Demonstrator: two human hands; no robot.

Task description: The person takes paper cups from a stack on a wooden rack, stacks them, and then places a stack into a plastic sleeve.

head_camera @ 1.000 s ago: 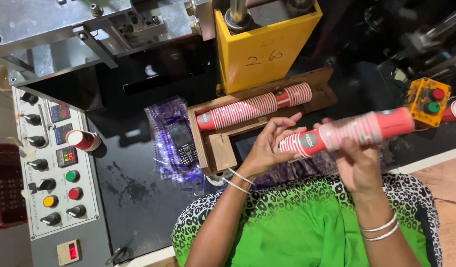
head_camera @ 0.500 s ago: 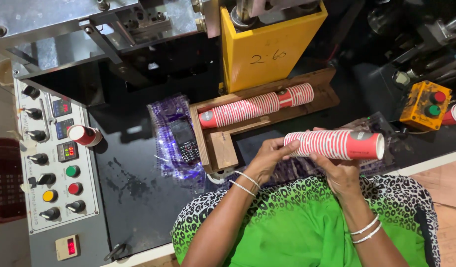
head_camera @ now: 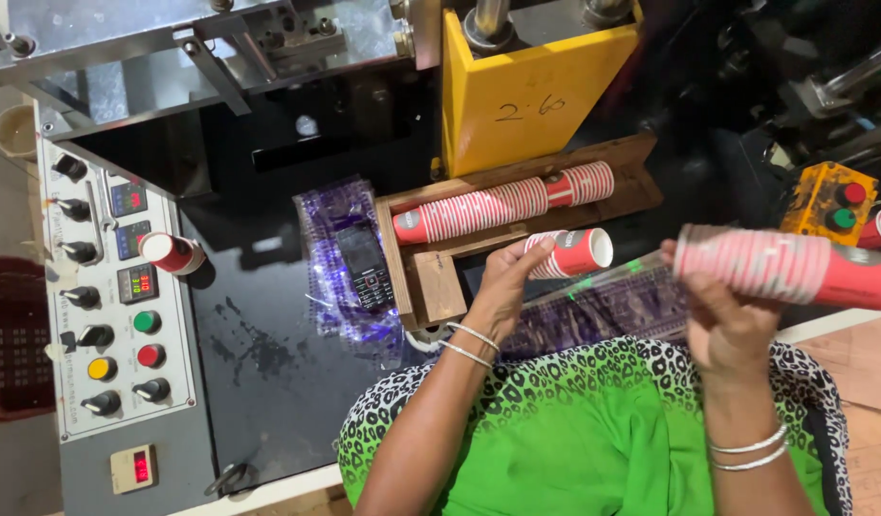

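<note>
Left hand: the left hand (head_camera: 505,287) has its fingers closed around a short stack of red-and-white paper cups (head_camera: 569,254), held on its side just in front of the wooden tray.
Right hand: the right hand (head_camera: 722,320) has its fingers wrapped around the near end of a long stack of red-and-white paper cups (head_camera: 784,268), held level, the far end pointing to the right edge of the machine bed.
Gap: the two stacks are apart, with a strip of clear plastic sleeve (head_camera: 612,277) lying between them.
Wooden tray: the wooden tray (head_camera: 431,287) sits mid-bed below the yellow guard (head_camera: 526,86); a row of nested cups (head_camera: 502,208) lies in it.
Phone: a black keypad phone (head_camera: 364,268) rests on purple plastic wrap (head_camera: 340,315), just left of the tray.
Control panel: the grey control panel (head_camera: 106,315) runs along the left edge, with a single red cup (head_camera: 171,254) on its side at its right border.
Button box: a yellow button box (head_camera: 830,201) stands near the right edge.
</note>
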